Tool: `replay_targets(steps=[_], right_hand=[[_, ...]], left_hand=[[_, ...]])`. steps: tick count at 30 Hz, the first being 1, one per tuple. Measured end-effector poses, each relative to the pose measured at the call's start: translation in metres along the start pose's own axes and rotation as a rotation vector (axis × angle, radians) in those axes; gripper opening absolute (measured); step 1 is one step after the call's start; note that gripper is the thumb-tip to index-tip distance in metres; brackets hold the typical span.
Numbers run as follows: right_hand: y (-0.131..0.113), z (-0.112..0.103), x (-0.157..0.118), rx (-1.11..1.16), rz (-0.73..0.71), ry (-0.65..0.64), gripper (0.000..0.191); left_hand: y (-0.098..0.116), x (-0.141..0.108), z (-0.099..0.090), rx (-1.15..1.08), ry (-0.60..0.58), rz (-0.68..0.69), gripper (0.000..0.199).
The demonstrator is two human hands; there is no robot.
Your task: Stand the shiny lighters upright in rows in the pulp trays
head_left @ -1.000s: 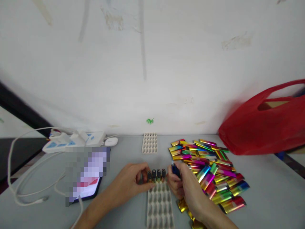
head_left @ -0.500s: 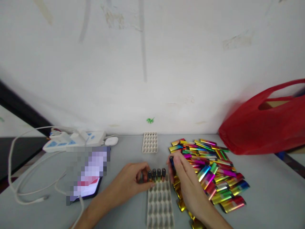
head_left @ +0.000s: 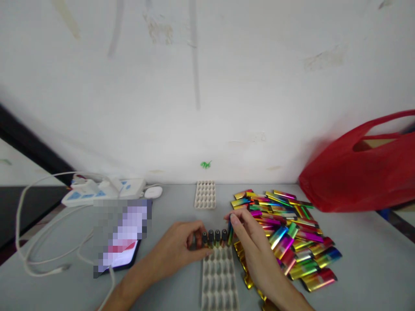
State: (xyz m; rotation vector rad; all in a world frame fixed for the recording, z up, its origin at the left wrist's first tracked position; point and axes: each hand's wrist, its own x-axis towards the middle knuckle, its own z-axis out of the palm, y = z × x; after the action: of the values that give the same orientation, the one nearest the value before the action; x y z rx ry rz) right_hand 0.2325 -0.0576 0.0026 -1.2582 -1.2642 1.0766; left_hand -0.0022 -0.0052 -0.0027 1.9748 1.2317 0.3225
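Note:
A pale moulded tray (head_left: 220, 276) with rows of hollows lies in front of me. In its far row several lighters (head_left: 218, 236) stand upright side by side, black tops up. My left hand (head_left: 186, 242) is closed at the left end of that row, thumb in front and fingers behind the end lighter. My right hand (head_left: 251, 239) pinches another lighter (head_left: 230, 231), dark on top with a shiny coloured body, held upright just beyond the right end of the row. Its lower end is close to the tray; whether it touches I cannot tell.
To the right spreads a pile of shiny multicoloured lighters (head_left: 304, 257). A smaller pale tray (head_left: 205, 194) lies near the wall. A red bag (head_left: 356, 181) stands back right. On the left are a phone (head_left: 125, 242), a power strip (head_left: 103, 192), a white case (head_left: 153, 192) and loose cables.
My right hand has moved slightly left, bringing its lighter to the right end of the upright row. The left hand stays by the row. The whole view has shifted slightly.

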Motion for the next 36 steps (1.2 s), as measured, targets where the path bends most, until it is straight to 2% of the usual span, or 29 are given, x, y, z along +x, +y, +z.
replay_targets(steps=[9, 16, 19, 23, 27, 29, 33, 36], right_hand=[[0.006, 0.002, -0.001, -0.026, 0.013, 0.023, 0.039], [0.002, 0.001, -0.004, -0.138, -0.065, -0.029, 0.030], [-0.002, 0.000, -0.005, -0.181, -0.106, -0.031, 0.032], [-0.001, -0.005, -0.001, -0.229, -0.153, 0.034, 0.035], [0.003, -0.022, 0.013, -0.408, -0.214, 0.153, 0.016], [0.003, -0.035, 0.021, -0.574, -0.232, 0.085, 0.015], [-0.005, -0.062, 0.033, -0.741, -0.305, -0.259, 0.016], [-0.008, -0.075, 0.036, -0.845, -0.301, -0.340, 0.010]], left_hand=[[0.001, 0.000, 0.000, -0.003, -0.003, -0.011, 0.026], [0.000, -0.001, 0.000, 0.013, -0.005, -0.002, 0.025], [-0.001, 0.000, 0.000, 0.019, -0.002, -0.001, 0.025], [-0.001, -0.001, 0.000, 0.001, 0.001, 0.002, 0.025], [0.000, -0.001, -0.001, 0.005, 0.003, 0.008, 0.026], [0.001, -0.002, -0.001, 0.006, 0.006, 0.019, 0.026], [0.005, -0.004, -0.001, 0.004, 0.013, 0.028, 0.031], [0.007, -0.004, -0.002, -0.001, 0.023, 0.021, 0.030]])
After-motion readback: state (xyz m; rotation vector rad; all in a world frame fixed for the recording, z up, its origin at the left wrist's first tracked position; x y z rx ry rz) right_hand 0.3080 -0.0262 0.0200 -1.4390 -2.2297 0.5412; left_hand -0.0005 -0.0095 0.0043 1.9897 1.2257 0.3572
